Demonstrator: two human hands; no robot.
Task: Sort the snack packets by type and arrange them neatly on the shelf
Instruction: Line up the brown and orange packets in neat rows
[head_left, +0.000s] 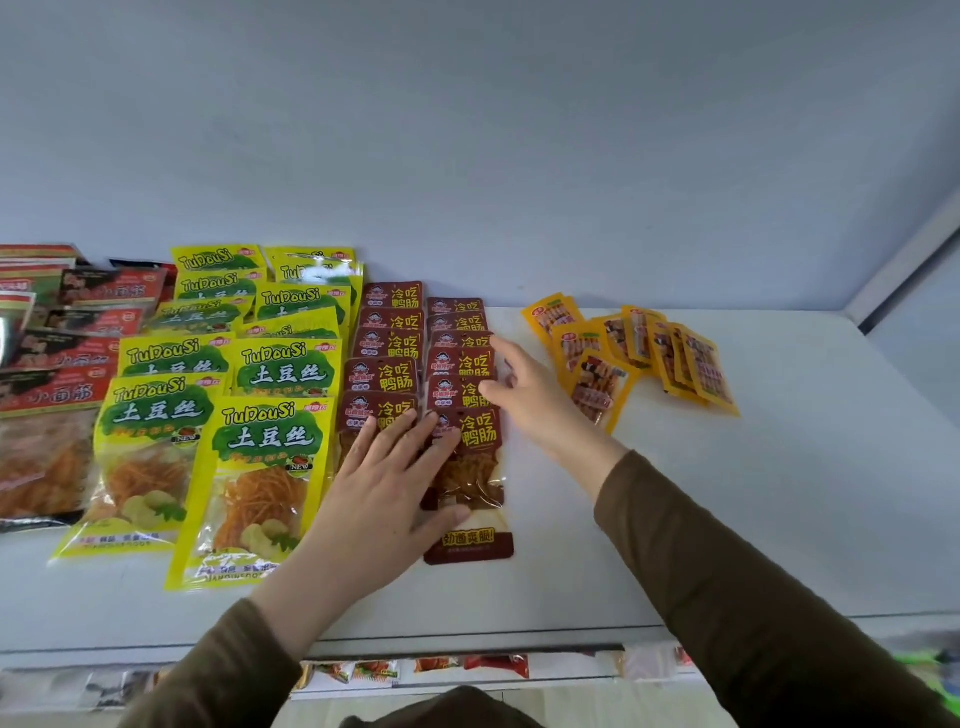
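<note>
On the white shelf, two overlapping columns of dark red snack packets run from the back wall toward me. My left hand lies flat with spread fingers on the front packets of both columns. My right hand touches the right edge of the right column, fingers loosely bent against the packets. Left of them lie rows of yellow-green TuDouSi packets. Further left are red and black packets. A loose cluster of small orange-yellow packets sits to the right.
The pale back wall rises straight behind the packets. A white upright frame bounds the shelf at the right. Below the front edge, a lower shelf holds more small packets.
</note>
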